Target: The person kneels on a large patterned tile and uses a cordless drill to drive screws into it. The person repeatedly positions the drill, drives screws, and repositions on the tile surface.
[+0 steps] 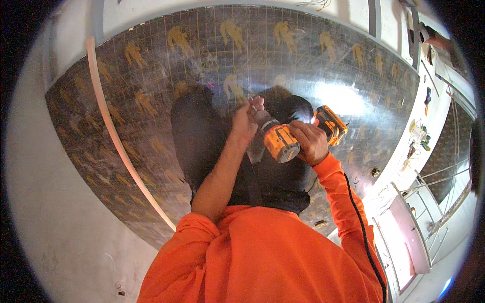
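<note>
R hand (312, 142) clasps orange drill (281, 143), L hand (245, 122) curled nr chuck (264, 119), can't tell from here if pinching anything.

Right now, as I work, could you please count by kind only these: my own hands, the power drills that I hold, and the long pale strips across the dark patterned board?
Hands: 2 (left hand, right hand)
Orange-and-black drill: 1
Long pale strip: 1
Total: 4

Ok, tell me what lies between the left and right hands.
In the head view, the orange and black drill's body lies between the left hand and the right hand.
</note>
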### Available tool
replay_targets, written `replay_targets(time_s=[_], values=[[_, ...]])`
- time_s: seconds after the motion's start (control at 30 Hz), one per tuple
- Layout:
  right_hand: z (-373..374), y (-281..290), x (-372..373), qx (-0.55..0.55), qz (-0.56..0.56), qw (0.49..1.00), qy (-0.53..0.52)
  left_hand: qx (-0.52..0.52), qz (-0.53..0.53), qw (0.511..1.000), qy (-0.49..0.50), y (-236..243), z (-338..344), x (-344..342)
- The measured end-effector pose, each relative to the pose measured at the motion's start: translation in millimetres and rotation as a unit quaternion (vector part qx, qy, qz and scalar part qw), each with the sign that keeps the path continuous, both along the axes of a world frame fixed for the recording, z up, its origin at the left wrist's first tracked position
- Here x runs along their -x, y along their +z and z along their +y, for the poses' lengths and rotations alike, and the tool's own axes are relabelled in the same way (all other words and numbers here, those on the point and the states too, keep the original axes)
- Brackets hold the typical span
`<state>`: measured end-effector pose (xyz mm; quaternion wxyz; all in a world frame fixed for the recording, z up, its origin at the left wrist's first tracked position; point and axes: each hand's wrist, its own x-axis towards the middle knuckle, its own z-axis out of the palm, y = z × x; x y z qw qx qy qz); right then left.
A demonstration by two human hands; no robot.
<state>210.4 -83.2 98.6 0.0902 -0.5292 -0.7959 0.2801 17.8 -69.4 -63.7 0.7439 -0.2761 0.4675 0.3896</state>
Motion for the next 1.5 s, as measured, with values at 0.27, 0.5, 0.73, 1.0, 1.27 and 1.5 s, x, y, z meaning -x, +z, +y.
replay_targets(time_s=[0.27, 0.5, 0.73, 1.0, 1.27, 1.5], values=[[8, -1, 2, 0.019, -0.008, 1.0, -0.013, -0.028, -0.02, 0.998, -0.056, 2, 6, 4], [14, -4, 7, 0.028, -0.003, 0.999, -0.023, -0.041, -0.025, 0.996, -0.072, 1, 14, 5], [20, -6, 11, 0.015, -0.006, 1.0, 0.002, 0.015, -0.046, 0.998, -0.052, -7, 13, 3], [22, -5, 13, 0.017, -0.007, 1.0, -0.009, 0.034, -0.041, 0.998, -0.044, -7, 15, 4], [24, -5, 14, 0.032, -0.026, 0.999, -0.026, -0.035, -0.062, 0.995, -0.074, -21, 9, 14], [29, -10, 28, 0.084, -0.076, 0.993, -0.027, -0.051, -0.077, 0.991, -0.094, -15, 11, 2]])
